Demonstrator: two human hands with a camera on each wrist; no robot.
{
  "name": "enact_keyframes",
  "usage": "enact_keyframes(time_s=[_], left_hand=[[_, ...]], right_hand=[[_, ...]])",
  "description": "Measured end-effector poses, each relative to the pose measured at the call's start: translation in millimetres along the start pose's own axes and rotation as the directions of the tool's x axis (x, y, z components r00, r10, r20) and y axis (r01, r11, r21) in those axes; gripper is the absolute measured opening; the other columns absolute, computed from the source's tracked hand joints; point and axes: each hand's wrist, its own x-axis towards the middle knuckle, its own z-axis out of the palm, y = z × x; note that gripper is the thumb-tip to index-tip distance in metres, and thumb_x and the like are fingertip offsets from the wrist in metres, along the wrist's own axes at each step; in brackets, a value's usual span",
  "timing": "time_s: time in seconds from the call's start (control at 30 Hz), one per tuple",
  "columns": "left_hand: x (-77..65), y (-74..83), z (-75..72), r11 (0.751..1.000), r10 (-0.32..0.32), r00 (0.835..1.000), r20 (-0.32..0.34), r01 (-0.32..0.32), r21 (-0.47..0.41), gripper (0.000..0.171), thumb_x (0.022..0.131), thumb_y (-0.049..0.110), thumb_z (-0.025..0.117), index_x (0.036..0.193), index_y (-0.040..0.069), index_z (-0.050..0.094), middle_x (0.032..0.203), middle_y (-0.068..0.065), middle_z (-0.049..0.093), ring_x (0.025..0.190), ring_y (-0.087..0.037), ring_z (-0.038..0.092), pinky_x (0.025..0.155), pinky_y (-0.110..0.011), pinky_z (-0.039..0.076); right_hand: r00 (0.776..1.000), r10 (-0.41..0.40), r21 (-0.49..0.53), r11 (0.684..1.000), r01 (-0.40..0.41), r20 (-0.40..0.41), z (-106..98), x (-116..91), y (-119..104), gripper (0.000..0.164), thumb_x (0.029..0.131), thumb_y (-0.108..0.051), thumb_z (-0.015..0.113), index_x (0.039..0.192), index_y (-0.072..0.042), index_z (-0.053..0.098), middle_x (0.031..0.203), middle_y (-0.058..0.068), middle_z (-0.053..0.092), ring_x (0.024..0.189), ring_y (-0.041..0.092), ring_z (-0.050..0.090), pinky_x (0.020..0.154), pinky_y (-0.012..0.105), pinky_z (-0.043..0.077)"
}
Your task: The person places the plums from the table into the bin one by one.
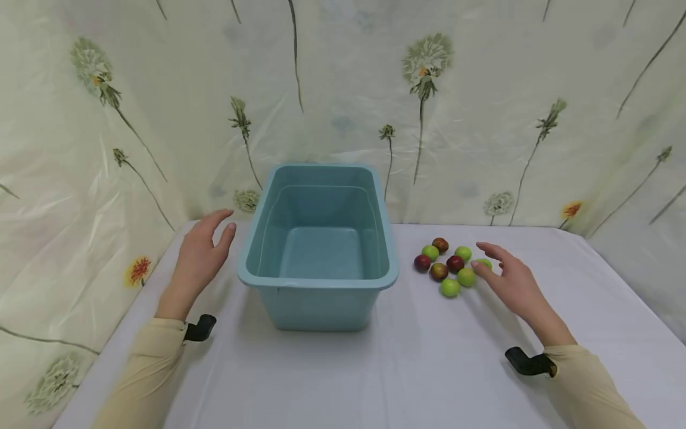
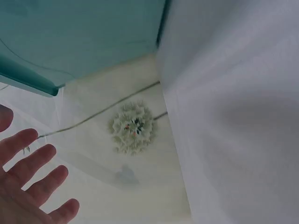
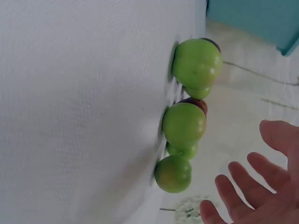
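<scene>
- Right hand (image 1: 513,279) hovered over the white tablecloth (image 1: 429,357), fingers spread and nearly straight, holding nothing; fingertips (image 1: 477,265) reached the near-right edge of the fruit cluster (image 1: 450,265).
- From the right wrist view, same right hand (image 3: 261,186) seen with open fingers close to the fruit cluster (image 3: 187,126), not closed round any piece; contact could not be told for certain.
- Cluster lay at about 3 o'clock from the blue tub (image 1: 318,280), just apart from its wall, on the cloth.
- Counted in the cluster: green fruit at 6 o'clock (image 1: 449,288), green fruit beside the fingertips (image 1: 465,277), a further green one (image 1: 463,253) at the far side, another green one (image 1: 430,252) at 10 o'clock, dark red fruit (image 1: 455,263) in the middle, dark red fruit (image 1: 421,263) at 9 o'clock, reddish-brown fruit (image 1: 440,244) at 12 o'clock, and a mixed red-green piece (image 1: 438,271).
- Left hand (image 1: 200,253) held at 9 o'clock of the tub, near its left rim without touching, fingers loosely extended, thumb apart, gripping nothing.
- Left wrist view showed the left hand (image 2: 28,186) with fingers spread open below the tub's corner (image 2: 70,42).
- Tub stood upright at the table's centre, open side up, interior bare.
- Floral plastic sheeting (image 1: 482,119) hung behind and to both sides.
</scene>
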Motion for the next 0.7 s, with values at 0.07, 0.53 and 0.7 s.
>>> enact_keyframes(time_s=[0.07, 0.53, 0.7], left_hand=[[1.6, 1.7, 1.8, 0.999, -0.013, 1.0, -0.007, 0.012, -0.045, 0.045, 0.104, 0.033, 0.048, 0.141, 0.007, 0.052, 0.144, -0.017, 0.049, 0.133, -0.038, 0.042, 0.103, -0.058, 0.033], [14.4, 15.1, 9.4, 0.924, -0.099, 0.995, -0.003, 0.091, -0.371, 0.044, 0.102, 0.038, 0.052, 0.135, 0.01, 0.059, 0.137, -0.01, 0.056, 0.128, -0.03, 0.05, 0.104, -0.055, 0.035], [18.1, 18.8, 13.3, 0.852, -0.1, 0.993, 0.056, 0.115, -0.511, 0.046, 0.102, 0.037, 0.053, 0.138, 0.008, 0.056, 0.139, -0.009, 0.054, 0.126, -0.028, 0.051, 0.102, -0.054, 0.038]], right_hand=[[1.0, 0.002, 0.04, 0.999, -0.002, -0.006, 0, 1, 2, 0.056, 0.102, -0.032, 0.053, 0.144, 0.004, 0.042, 0.141, 0.032, 0.044, 0.129, 0.05, 0.039, 0.098, 0.064, 0.033], [0.995, 0.079, 0.137, 0.988, -0.071, -0.053, 2, 11, 19, 0.055, 0.102, -0.029, 0.054, 0.141, 0.007, 0.043, 0.14, 0.031, 0.046, 0.129, 0.049, 0.04, 0.099, 0.06, 0.036], [0.995, 0.082, 0.148, 0.986, -0.072, -0.062, 2, 12, 23, 0.054, 0.102, -0.027, 0.055, 0.141, 0.008, 0.044, 0.139, 0.032, 0.046, 0.129, 0.049, 0.04, 0.098, 0.06, 0.037]])
